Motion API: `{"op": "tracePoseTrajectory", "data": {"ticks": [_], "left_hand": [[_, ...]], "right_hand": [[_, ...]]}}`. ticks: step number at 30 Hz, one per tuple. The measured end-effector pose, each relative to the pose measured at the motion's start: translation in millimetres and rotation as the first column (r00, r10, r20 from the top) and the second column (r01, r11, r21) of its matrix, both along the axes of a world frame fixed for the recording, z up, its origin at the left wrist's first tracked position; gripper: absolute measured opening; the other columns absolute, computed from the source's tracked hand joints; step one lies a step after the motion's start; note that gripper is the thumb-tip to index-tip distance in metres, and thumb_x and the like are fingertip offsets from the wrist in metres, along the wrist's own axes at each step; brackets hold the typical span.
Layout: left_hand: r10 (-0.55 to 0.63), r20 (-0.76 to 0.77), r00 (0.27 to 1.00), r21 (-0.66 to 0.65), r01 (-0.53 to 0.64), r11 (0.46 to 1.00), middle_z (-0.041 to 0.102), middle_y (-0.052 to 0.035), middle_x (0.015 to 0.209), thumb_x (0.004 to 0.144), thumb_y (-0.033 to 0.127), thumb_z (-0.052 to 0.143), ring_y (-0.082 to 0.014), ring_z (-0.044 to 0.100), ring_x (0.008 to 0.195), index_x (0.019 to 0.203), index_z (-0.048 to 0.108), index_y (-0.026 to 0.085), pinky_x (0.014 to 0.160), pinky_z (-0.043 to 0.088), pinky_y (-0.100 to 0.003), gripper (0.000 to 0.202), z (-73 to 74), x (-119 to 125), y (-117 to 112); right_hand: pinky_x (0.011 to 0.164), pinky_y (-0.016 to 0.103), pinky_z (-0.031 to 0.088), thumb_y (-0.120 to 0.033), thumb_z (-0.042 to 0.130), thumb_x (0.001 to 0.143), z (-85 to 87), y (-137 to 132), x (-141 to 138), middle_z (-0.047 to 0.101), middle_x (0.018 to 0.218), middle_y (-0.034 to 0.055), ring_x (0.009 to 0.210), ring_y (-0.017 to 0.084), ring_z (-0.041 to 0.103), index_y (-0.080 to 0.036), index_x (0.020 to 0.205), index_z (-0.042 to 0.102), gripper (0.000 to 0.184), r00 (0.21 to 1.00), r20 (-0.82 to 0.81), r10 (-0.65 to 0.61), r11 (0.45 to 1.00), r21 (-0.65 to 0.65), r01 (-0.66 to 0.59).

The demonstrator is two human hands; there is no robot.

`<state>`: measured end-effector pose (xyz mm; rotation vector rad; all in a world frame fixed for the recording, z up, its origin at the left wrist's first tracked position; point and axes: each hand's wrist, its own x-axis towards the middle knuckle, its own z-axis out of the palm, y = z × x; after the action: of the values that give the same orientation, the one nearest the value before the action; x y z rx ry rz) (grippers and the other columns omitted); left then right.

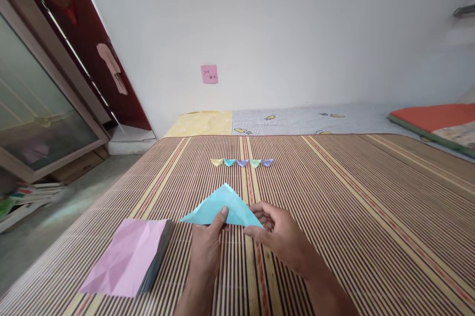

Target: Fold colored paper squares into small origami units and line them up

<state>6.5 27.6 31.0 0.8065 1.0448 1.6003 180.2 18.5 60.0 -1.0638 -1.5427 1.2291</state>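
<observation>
A light blue sheet of paper, folded into a triangle with its peak pointing away from me, is held up above the striped mat. My left hand pinches its lower edge near the middle, thumb on the near face and fingers behind. At the right corner, my right hand grips the paper between thumb and curled fingers. To the left lies a stack of paper sheets, a creased pink one on top. Beyond the triangle, several small folded paper pieces in yellow, blue, purple and green sit in a row.
The striped mat covers the surface, with patterned cloth along its far edge. A pink note sticks to the white wall. Folded orange and green bedding rests at the far right. On the left are a red door and a glass-panelled frame.
</observation>
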Motion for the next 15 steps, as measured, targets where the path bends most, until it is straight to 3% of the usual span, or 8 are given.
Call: {"op": "tracePoseTrajectory", "data": {"ticks": [3, 5, 8, 10, 12, 15], "left_hand": [[0.038, 0.072, 0.997, -0.008, -0.038, 0.999, 0.058, 0.0065, 0.067, 0.070, 0.031, 0.086, -0.0111, 0.051, 0.059, 0.073, 0.058, 0.021, 0.055, 0.044, -0.023, 0.030, 5.0, 2.1, -1.0], [0.072, 0.160, 0.984, -0.015, -0.071, 0.997, 0.060, 0.0062, 0.071, 0.068, 0.032, 0.087, -0.0103, 0.051, 0.057, 0.078, 0.060, 0.021, 0.052, 0.043, -0.023, 0.031, 8.0, 1.6, -1.0], [0.099, 0.135, 0.986, -0.012, -0.098, 0.995, 0.061, 0.0055, 0.071, 0.069, 0.033, 0.088, -0.0110, 0.052, 0.059, 0.078, 0.061, 0.020, 0.052, 0.043, -0.022, 0.031, 7.9, 0.4, -2.3], [0.047, 0.017, 0.999, 0.007, -0.047, 0.999, 0.061, 0.0046, 0.070, 0.073, 0.034, 0.086, -0.0124, 0.054, 0.062, 0.075, 0.061, 0.020, 0.056, 0.045, -0.023, 0.029, 5.5, 2.1, -5.4], [-0.072, -0.089, 0.993, 0.015, 0.073, 0.997, 0.063, 0.0025, 0.070, 0.077, 0.036, 0.083, -0.0141, 0.056, 0.066, 0.075, 0.064, 0.018, 0.061, 0.047, -0.025, 0.026, 3.1, 6.5, -9.8], [-0.223, -0.146, 0.964, 0.020, 0.228, 0.973, 0.066, -0.0007, 0.072, 0.081, 0.038, 0.079, -0.0158, 0.057, 0.067, 0.078, 0.069, 0.016, 0.065, 0.048, -0.027, 0.024, 2.0, 13.6, -15.3]], "right_hand": [[0.063, 0.028, 0.051, -0.030, 0.063, 0.090, -3.3, 3.3, 0.8, 0.066, 0.074, 0.0005, 0.069, 0.018, 0.064, -0.021, 0.083, 0.068, 0.013, 0.994, 0.047, -0.100, 0.994, 0.045, 0.098], [0.060, 0.028, 0.050, -0.031, 0.060, 0.091, -3.5, 5.2, 5.2, 0.065, 0.069, 0.0004, 0.065, 0.018, 0.063, -0.021, 0.079, 0.068, 0.017, 0.993, 0.069, -0.096, 0.994, 0.051, 0.092], [0.070, 0.032, 0.054, -0.036, 0.063, 0.091, 1.0, 5.2, 12.7, 0.071, 0.083, 0.0046, 0.078, 0.021, 0.068, -0.020, 0.093, 0.072, 0.018, 0.988, 0.079, -0.130, 0.991, 0.045, 0.127], [0.081, 0.035, 0.055, -0.041, 0.066, 0.091, 5.0, 3.2, 13.9, 0.073, 0.101, 0.0081, 0.094, 0.024, 0.069, -0.021, 0.113, 0.071, 0.031, 0.988, 0.037, -0.147, 0.989, 0.032, 0.146], [0.083, 0.036, 0.055, -0.043, 0.070, 0.089, 7.3, 0.9, 11.3, 0.073, 0.107, 0.0086, 0.098, 0.024, 0.068, -0.021, 0.121, 0.068, 0.039, 0.996, -0.046, -0.082, 0.997, 0.001, 0.082], [0.067, 0.028, 0.052, -0.041, 0.073, 0.088, 6.1, -0.2, 6.3, 0.069, 0.085, 0.0033, 0.077, 0.018, 0.065, -0.018, 0.097, 0.072, 0.025, 0.981, -0.193, -0.015, 0.999, -0.045, 0.007]]}}
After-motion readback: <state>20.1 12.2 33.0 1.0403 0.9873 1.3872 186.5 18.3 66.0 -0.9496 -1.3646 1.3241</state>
